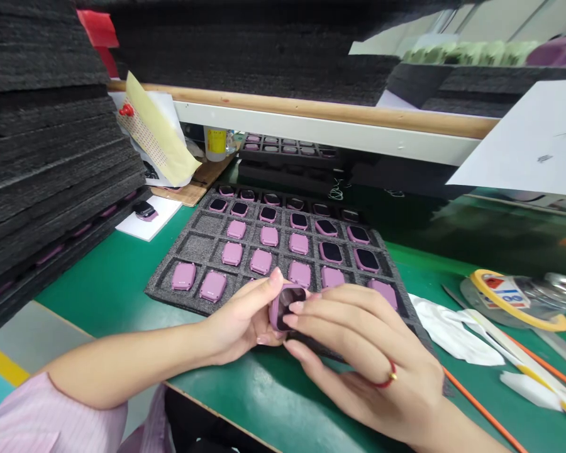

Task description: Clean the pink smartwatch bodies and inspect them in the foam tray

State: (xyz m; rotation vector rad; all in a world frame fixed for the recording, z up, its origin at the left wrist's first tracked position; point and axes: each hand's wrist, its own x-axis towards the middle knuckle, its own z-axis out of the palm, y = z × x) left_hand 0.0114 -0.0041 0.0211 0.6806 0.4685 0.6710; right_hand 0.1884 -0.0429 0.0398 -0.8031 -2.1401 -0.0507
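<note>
A smartwatch (288, 298) with a purple-pink case and a dark glossy screen is held over the near edge of a foam tray. My left hand (240, 318) grips its case between thumb and fingers. Fingertips of my right hand (372, 346), which wears a red ring, press on the screen and its right edge, the thumb beneath. The dark grey foam tray (163, 286) holds several similar watches in its compartments. Some lie with dark screens up, others show plain purple-pink faces. My right hand hides part of the nearest row.
Black foam trays (51, 151) are stacked high at left. A wooden-edged shelf (334, 116) crosses above the tray. On the right lie a jar (514, 299), a white cloth (453, 330) and tweezers (514, 343). White paper (151, 217) carries a watch at left.
</note>
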